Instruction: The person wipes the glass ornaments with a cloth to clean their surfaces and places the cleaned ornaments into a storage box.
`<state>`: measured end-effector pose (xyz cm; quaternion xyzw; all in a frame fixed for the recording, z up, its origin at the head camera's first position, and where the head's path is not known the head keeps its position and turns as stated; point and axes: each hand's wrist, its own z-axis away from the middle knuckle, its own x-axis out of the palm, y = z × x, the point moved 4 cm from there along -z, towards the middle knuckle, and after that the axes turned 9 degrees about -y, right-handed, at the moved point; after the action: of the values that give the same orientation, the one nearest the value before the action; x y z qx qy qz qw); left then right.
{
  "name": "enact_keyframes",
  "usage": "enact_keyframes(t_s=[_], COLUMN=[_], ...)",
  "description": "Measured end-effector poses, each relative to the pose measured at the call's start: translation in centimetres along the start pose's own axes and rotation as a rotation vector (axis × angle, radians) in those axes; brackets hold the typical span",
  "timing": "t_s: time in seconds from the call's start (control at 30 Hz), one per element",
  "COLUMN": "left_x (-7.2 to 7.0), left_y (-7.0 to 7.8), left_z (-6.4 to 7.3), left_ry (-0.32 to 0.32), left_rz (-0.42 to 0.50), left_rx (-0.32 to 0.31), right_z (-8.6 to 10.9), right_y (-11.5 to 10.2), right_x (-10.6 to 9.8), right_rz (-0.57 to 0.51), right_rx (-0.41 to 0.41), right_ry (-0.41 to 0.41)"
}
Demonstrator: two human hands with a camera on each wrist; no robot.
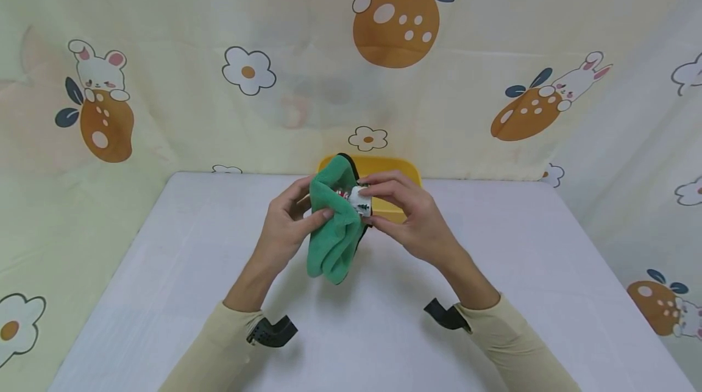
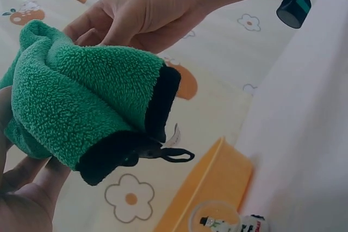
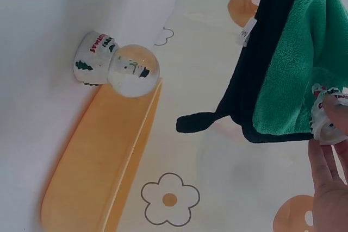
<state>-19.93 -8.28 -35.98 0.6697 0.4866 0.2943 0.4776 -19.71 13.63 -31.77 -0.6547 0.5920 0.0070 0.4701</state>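
My left hand [image 1: 286, 216] grips a green fleecy cloth [image 1: 334, 233] with dark edging, its thumb pressed on the near side. Folds of the cloth wrap the dome of a small snow globe [image 1: 361, 201]. My right hand [image 1: 408, 215] pinches the white printed base of this globe between thumb and fingers. In the right wrist view the globe's base [image 3: 329, 120] lies tilted against the cloth. The left wrist view shows the cloth [image 2: 81, 96] with its black hanging loop, and hides the globe.
A yellow plastic bin [image 1: 395, 166] stands at the table's back edge, behind the hands. Beside it on the table is a second snow globe [image 3: 95, 61] with a snowman inside, hidden in the head view. A patterned curtain [image 1: 307, 26] hangs behind the white table [image 1: 466, 270].
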Motion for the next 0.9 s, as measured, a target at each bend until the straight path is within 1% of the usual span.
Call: enact_keyframes(t_s=[0.13,0.3,0.53,0.7,0.9], left_x=[0.02,0.06,0.12,0.17,0.30], left_y=[-0.24,-0.30,-0.23,-0.17,-0.27], left_z=[0.07,0.17,0.22,0.26,0.42], left_ry=[-0.009,-0.023,-0.053,-0.072,-0.103], left_rz=[0.005,0.005,0.018,0.009,0.017], left_rx=[-0.011,0.003,0.050,0.086,0.112], right_z=[0.04,0.04,0.11,0.22,0.43], right_y=[0.00,0.14,0.35,0.44,0.75], right_x=[-0.05,-0.07,-0.15,-0.20,-0.34], right_rz=[0.014,-0.048,-0.159,-0.190,-0.233], right_rx=[-0.012,0.005,0.092,0.165,0.210], right_ry=[0.004,0.011,0.022,0.026,0.008])
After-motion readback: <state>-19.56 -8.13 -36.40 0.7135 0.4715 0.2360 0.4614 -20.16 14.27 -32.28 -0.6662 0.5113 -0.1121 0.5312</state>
